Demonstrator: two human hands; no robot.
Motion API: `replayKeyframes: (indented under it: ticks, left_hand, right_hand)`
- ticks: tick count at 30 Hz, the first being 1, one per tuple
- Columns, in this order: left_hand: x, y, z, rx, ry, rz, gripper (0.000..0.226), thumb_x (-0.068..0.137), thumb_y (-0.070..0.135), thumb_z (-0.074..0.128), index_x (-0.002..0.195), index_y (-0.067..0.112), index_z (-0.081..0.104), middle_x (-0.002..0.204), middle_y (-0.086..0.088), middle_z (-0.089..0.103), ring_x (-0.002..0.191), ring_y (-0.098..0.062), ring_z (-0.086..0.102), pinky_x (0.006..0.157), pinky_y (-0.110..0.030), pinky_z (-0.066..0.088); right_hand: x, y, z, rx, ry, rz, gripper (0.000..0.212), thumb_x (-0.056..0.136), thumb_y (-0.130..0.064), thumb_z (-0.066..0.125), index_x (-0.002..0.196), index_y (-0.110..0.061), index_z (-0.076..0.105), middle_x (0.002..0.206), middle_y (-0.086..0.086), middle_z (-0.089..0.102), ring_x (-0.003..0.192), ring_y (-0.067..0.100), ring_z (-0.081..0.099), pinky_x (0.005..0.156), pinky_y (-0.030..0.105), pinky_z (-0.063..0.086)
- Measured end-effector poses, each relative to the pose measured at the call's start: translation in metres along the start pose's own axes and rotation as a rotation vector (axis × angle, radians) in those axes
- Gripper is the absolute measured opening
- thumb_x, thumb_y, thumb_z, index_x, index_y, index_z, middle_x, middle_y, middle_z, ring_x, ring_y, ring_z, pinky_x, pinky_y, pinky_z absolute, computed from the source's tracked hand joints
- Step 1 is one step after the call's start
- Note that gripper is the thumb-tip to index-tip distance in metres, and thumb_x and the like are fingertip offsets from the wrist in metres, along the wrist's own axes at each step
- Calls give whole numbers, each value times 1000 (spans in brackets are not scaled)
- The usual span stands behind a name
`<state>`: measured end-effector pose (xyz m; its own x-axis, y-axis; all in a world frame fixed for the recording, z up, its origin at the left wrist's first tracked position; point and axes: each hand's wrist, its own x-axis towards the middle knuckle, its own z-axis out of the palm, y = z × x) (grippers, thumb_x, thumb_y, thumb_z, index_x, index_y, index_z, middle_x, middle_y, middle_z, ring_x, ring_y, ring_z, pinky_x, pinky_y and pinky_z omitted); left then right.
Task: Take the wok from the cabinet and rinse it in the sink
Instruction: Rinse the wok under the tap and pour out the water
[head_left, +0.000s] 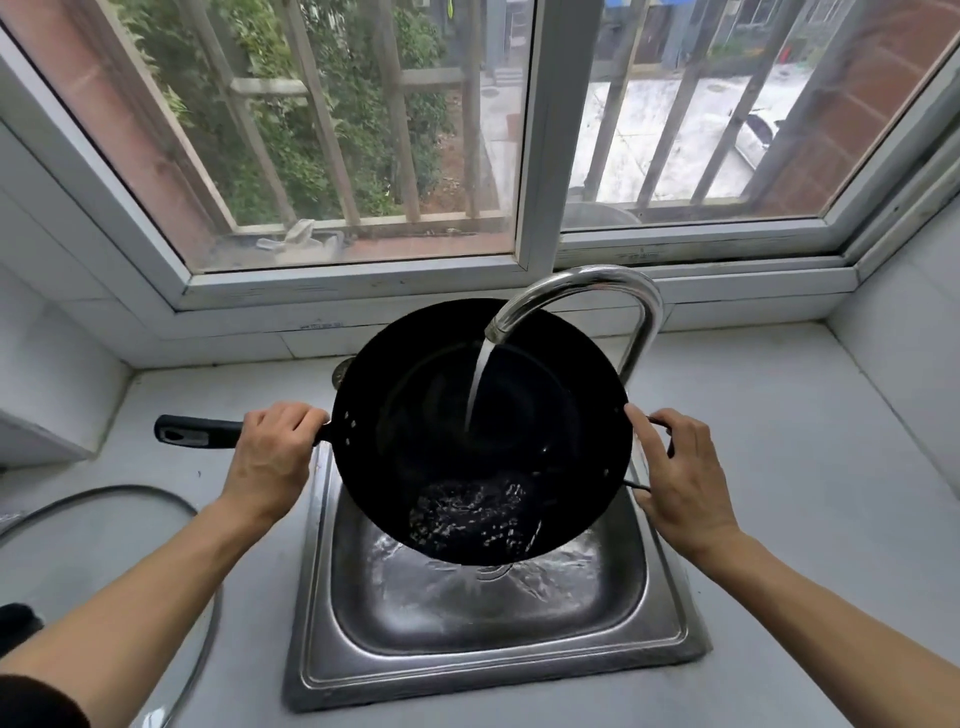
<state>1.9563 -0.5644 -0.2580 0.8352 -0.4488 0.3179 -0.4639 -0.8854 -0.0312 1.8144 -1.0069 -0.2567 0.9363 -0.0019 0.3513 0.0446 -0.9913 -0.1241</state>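
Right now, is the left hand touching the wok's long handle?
Touching: the head view shows the left hand curled round the wok handle.

Two bare forearms, bare left hand (270, 457), bare right hand (680, 483), no rings

We reach forward with both bare forearms, spread apart and angled inward. Our left hand (270, 449) curls its grip round the wok's long handle (200, 432), knuckles up. Our right hand (680, 480) hooks its fingers round the small loop handle (662, 441) at the wok's opposite rim
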Motion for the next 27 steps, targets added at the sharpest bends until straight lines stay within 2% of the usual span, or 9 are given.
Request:
replayKeyframes:
  ticks: [5,17,27]
  left_hand:
    - [-9,-25,-13,-23,57,-32,20,76,4,51,90,15,60,82,-4,60,76,-32,57,65,-39,31]
    - [-26,-75,-47,-8,124,-36,25,77,5,52,98,10,64,88,-11,63,81,-37,57,70,-47,40]
    - [-33,-91,-84,19,162,-43,22,77,2,56,95,2,69,90,-18,62,76,-41,57,66,-47,42]
  right_hand:
    - [16,-18,19,47,14,-33,95,58,-9,85,143,-9,43,124,20,45,107,37,45,93,41,45]
    - [49,-59,51,114,-98,-6,111,48,-8,84,146,-16,33,125,16,43,107,33,44,99,39,39]
    - [69,-88,68,179,-106,-24,106,54,-11,84,146,-18,33,125,13,42,111,30,43,100,36,41]
